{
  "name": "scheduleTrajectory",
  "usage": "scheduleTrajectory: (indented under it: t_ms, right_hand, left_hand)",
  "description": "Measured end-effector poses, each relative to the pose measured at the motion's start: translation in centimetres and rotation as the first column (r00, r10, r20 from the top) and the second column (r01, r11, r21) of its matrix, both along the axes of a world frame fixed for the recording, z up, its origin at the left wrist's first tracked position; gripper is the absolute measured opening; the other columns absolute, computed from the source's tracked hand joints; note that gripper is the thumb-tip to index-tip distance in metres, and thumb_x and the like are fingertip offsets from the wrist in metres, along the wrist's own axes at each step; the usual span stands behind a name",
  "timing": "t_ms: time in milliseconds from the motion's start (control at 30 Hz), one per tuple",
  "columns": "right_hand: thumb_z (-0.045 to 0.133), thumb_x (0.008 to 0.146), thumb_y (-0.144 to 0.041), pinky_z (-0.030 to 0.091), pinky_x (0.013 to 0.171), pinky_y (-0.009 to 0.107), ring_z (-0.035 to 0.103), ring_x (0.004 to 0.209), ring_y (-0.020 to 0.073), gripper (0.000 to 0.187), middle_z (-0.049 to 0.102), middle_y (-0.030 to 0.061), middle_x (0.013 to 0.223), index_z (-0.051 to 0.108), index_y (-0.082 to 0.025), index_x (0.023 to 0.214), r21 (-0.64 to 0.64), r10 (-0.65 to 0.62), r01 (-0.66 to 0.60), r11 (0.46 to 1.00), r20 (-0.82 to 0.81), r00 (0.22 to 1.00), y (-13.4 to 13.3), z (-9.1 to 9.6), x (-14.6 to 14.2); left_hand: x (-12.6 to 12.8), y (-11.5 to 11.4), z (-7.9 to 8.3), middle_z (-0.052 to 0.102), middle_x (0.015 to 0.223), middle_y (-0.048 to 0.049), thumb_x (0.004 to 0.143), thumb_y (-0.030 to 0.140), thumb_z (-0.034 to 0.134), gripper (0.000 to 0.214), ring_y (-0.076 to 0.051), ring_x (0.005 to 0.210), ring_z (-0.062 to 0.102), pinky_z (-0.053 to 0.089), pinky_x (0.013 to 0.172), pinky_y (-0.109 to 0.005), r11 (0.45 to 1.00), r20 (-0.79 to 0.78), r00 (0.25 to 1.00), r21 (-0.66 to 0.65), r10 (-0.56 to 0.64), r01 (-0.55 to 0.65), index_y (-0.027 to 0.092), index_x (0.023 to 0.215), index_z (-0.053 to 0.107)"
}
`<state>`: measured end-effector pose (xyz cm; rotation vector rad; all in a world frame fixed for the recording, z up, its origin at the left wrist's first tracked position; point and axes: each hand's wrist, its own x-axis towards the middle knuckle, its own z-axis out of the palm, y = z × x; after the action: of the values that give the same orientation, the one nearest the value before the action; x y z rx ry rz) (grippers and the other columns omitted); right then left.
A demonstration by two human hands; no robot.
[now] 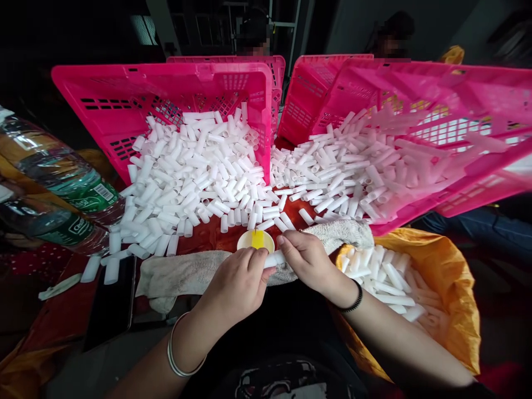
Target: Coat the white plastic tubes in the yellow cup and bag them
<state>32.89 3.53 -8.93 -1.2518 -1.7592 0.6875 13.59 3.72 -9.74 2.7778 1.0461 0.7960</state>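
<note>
Between my two hands is a short white plastic tube (273,259), held level in front of me. My left hand (241,282) has its fingers closed round the tube's left end. On its right end, my right hand (305,259) grips with thumb and fingers. Just beyond the hands sits a small round pale dish (244,239) with a yellow piece (257,239) in it; my fingers partly cover its near side. A light grey towel (183,272) lies along the table edge under and beside my hands. Past it spreads a large heap of white tubes (195,166).
Pink plastic crates (166,83) stand tilted behind the heap, with another pink crate (415,83) at right. An orange sack (461,299) of tubes is at my right. Bottles (83,183) and a black phone (110,310) are on the left. Two people sit beyond.
</note>
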Motion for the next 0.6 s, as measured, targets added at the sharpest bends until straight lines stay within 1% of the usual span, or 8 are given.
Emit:
scheduleTrajectory:
  t_ms: [100, 233, 300, 367, 433, 500, 533, 600]
  right_hand:
    - [0.040, 0.100, -0.036, 0.030, 0.050, 0.024, 0.032, 0.049, 0.0089, 0.042, 0.033, -0.0056, 0.054, 0.034, -0.022, 0.060, 0.112, -0.019, 0.014, 0.994, 0.044, 0.999, -0.2, -0.2, -0.7]
    - [0.041, 0.098, -0.030, 0.030, 0.050, 0.023, 0.036, 0.049, 0.0087, 0.038, 0.037, -0.0055, 0.054, 0.037, -0.021, 0.062, 0.075, -0.080, 0.074, 0.994, 0.093, 0.992, -1.1, -0.2, -1.8]
    - [0.042, 0.098, -0.028, 0.031, 0.051, 0.023, 0.037, 0.048, 0.0087, 0.037, 0.039, -0.0055, 0.053, 0.037, -0.021, 0.062, 0.071, -0.097, 0.088, 0.994, 0.125, 0.987, -1.9, 0.0, -2.1]
    - [0.041, 0.099, -0.028, 0.033, 0.052, 0.023, 0.041, 0.048, 0.0091, 0.038, 0.042, -0.0046, 0.053, 0.039, -0.021, 0.062, 0.118, -0.072, 0.053, 0.992, 0.167, 0.983, -3.2, 0.5, -1.4]
    - [0.039, 0.101, -0.031, 0.037, 0.055, 0.024, 0.046, 0.050, 0.0106, 0.039, 0.048, -0.0025, 0.054, 0.044, -0.021, 0.063, 0.151, -0.069, 0.033, 0.988, 0.235, 0.970, -4.8, 1.0, 0.7]
    - [0.037, 0.102, -0.037, 0.040, 0.054, 0.025, 0.051, 0.050, 0.0127, 0.043, 0.053, -0.0002, 0.054, 0.050, -0.021, 0.064, 0.120, -0.167, 0.133, 0.984, 0.340, 0.926, -6.6, 1.3, 4.5]
    - [0.035, 0.102, -0.042, 0.040, 0.052, 0.026, 0.051, 0.047, 0.0134, 0.046, 0.052, 0.0000, 0.051, 0.052, -0.022, 0.064, 0.090, -0.275, 0.261, 0.961, 0.409, 0.870, -7.3, 1.3, 6.7]
    - [0.039, 0.098, -0.055, 0.042, 0.049, 0.029, 0.058, 0.047, 0.0183, 0.047, 0.059, 0.0024, 0.053, 0.063, -0.023, 0.073, 0.034, -0.351, 0.439, 0.898, 0.657, 0.667, -8.2, 0.9, 10.8]
  left_hand:
    - [0.3, -0.5, -0.1, 0.065, 0.079, -0.0089, 0.100, 0.025, 0.037, 0.023, -0.025, 0.067, 0.063, 0.054, 0.056, -0.038, 1.000, 0.057, 0.998, -0.022, -0.015, 0.017, 0.014, 0.100, 0.056]
    - [0.9, -1.4, -0.6, 0.067, 0.077, -0.0090, 0.096, 0.023, 0.037, 0.021, -0.025, 0.064, 0.064, 0.053, 0.054, -0.038, 0.997, 0.100, 0.995, -0.078, -0.007, 0.015, 0.015, 0.098, 0.056]
    - [1.2, -2.1, -0.6, 0.068, 0.079, -0.0088, 0.096, 0.023, 0.038, 0.019, -0.025, 0.067, 0.065, 0.055, 0.056, -0.038, 0.987, 0.134, 0.990, -0.148, -0.038, 0.058, 0.016, 0.097, 0.056]
    - [1.3, -2.7, -0.3, 0.070, 0.088, -0.0085, 0.098, 0.023, 0.039, 0.018, -0.024, 0.076, 0.068, 0.058, 0.065, -0.039, 0.958, 0.168, 0.980, -0.247, -0.107, 0.147, 0.018, 0.102, 0.055]
    - [0.7, -2.8, -0.1, 0.070, 0.106, -0.0095, 0.100, 0.027, 0.043, 0.021, -0.024, 0.096, 0.069, 0.060, 0.081, -0.040, 0.920, 0.161, 0.973, -0.331, -0.166, 0.211, 0.020, 0.117, 0.053]
    - [-0.7, -1.9, -0.5, 0.062, 0.130, -0.0131, 0.099, 0.036, 0.051, 0.042, -0.028, 0.121, 0.062, 0.056, 0.099, -0.045, 0.917, 0.120, 0.981, -0.352, -0.155, 0.188, 0.022, 0.138, 0.041]
    - [-1.6, -1.0, -1.1, 0.055, 0.141, -0.0153, 0.097, 0.041, 0.055, 0.057, -0.030, 0.131, 0.054, 0.051, 0.106, -0.048, 0.928, 0.106, 0.988, -0.342, -0.116, 0.146, 0.023, 0.146, 0.033]
    - [-3.3, 1.3, -2.8, 0.039, 0.155, -0.0182, 0.091, 0.048, 0.063, 0.078, -0.036, 0.144, 0.038, 0.042, 0.114, -0.055, 0.943, 0.103, 0.994, -0.334, 0.024, 0.012, 0.024, 0.152, 0.022]
